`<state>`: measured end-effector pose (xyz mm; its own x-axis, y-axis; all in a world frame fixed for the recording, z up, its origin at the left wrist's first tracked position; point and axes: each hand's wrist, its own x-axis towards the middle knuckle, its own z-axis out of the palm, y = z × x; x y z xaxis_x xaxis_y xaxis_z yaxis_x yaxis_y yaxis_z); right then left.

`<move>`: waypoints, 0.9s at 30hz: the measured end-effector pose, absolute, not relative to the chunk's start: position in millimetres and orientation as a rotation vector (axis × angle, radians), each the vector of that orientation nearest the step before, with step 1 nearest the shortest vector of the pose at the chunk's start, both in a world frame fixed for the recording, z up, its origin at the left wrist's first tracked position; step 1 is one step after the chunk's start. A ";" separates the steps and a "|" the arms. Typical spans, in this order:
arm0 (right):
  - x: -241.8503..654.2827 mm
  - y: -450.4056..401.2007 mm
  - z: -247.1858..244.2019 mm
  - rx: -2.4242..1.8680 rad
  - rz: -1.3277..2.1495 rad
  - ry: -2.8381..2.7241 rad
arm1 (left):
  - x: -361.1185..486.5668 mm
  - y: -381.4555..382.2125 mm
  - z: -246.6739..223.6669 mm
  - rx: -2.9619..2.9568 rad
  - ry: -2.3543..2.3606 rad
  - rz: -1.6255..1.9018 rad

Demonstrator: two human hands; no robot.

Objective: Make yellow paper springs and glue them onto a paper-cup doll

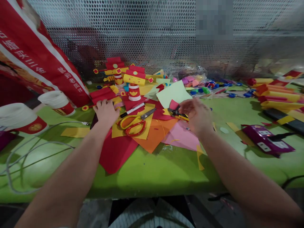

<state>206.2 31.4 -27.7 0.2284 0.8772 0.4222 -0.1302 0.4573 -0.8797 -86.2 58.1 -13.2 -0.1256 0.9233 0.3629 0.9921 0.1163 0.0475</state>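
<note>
My left hand (105,112) rests with fingers spread over a red paper piece with yellow parts (103,95); a dark flat object lies partly under the wrist. My right hand (195,114) is over the right side of the papers, fingers curved and apart, at a black and yellow tool (177,113) whose kind is unclear. Between my hands lie red-and-yellow-handled scissors (135,124) and a black-capped marker (133,110). Beneath them are red paper (116,153), orange paper (153,139), pink paper (181,136) and pale green paper (174,93).
Two paper-cup figures with red hats (134,83) stand behind. Stacked paper cups (58,101), a white cable (47,143) and a red printed bag (35,50) are left. A purple power strip (266,139) and rolled papers (280,95) lie right. Perforated metal (152,38) backs the table.
</note>
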 end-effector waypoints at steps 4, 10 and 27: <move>184.1 22.1 -45.3 -1.000 0.521 -1.905 | -54.8 40.4 -6.6 -2.198 -1.951 -0.237; 153.7 8.0 -53.2 -0.776 0.254 -2.678 | -32.6 24.6 -18.1 -2.488 -1.836 0.059; 146.4 8.0 -47.4 -0.700 -0.032 -2.584 | -30.9 28.0 -10.6 -2.415 -2.109 -0.408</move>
